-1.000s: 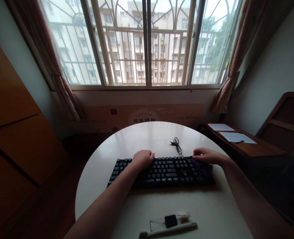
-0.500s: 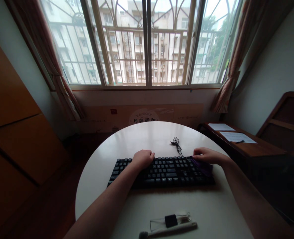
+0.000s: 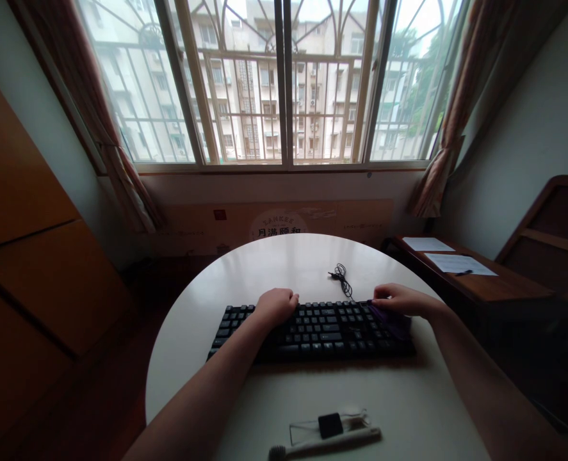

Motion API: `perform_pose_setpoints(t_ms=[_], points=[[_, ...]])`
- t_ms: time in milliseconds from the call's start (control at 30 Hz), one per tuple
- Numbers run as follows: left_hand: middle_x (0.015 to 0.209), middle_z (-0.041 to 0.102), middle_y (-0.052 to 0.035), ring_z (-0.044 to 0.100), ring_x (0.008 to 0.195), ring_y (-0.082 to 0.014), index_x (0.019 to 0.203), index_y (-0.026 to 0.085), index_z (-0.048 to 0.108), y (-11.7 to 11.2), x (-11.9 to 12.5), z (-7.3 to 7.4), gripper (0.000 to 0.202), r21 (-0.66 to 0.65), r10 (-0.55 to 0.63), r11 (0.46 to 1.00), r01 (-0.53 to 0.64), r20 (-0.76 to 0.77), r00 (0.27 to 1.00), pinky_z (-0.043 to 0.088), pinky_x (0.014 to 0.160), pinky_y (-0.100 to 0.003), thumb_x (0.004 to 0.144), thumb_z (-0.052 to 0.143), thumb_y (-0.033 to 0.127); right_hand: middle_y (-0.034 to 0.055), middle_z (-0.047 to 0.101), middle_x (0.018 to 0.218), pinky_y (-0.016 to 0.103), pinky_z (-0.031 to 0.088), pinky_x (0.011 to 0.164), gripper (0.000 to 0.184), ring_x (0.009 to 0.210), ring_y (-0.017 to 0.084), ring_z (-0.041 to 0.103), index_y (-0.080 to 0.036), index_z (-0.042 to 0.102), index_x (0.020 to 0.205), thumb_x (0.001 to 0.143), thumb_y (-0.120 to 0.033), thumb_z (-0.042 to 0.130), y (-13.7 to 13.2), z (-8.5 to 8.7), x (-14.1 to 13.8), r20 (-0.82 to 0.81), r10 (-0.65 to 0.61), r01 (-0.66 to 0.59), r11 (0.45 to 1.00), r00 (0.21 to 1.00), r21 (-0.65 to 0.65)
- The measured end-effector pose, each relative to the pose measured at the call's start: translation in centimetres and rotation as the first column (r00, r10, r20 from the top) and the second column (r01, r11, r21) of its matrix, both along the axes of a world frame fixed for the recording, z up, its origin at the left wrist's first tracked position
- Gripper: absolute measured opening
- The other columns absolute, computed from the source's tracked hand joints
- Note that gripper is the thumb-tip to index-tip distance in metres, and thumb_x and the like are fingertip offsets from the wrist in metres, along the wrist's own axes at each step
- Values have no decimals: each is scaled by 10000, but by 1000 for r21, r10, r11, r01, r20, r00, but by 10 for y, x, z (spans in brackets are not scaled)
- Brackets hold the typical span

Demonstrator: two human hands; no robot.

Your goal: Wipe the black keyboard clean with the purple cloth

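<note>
Head view: keyboard (image 3: 322,333) lengthwise left-right (left hand (image 3: 276,306) fisted atop, right hand (image 3: 399,299) pinching purple cloth (image 3: 392,322))

Black keyboard (image 3: 312,330), purple cloth (image 3: 393,323)

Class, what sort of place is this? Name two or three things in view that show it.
Probably a room in a home above street level: a barred window facing apartment blocks, tied-back curtains, and a round table with a keyboard and a purple cloth.
</note>
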State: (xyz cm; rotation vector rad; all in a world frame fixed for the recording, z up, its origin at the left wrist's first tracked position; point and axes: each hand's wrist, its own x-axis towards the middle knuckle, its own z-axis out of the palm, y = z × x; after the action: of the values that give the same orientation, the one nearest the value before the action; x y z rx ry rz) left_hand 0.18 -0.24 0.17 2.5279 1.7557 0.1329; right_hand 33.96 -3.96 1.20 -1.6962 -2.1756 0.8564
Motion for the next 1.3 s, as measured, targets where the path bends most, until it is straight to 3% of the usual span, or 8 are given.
perform_pose_setpoints(t_ms=[1300], points=[[935, 685, -85, 605, 869, -237, 867, 213, 671, 2, -1, -3, 454, 7, -2, 1000, 2, -2, 1000, 438, 710, -319, 893, 283, 447, 78, 631, 813, 250, 405, 572, 392, 701, 169, 542, -152, 624, 780, 785, -530, 523, 2, -4, 3, -25, 1, -1, 1000, 1000, -4]])
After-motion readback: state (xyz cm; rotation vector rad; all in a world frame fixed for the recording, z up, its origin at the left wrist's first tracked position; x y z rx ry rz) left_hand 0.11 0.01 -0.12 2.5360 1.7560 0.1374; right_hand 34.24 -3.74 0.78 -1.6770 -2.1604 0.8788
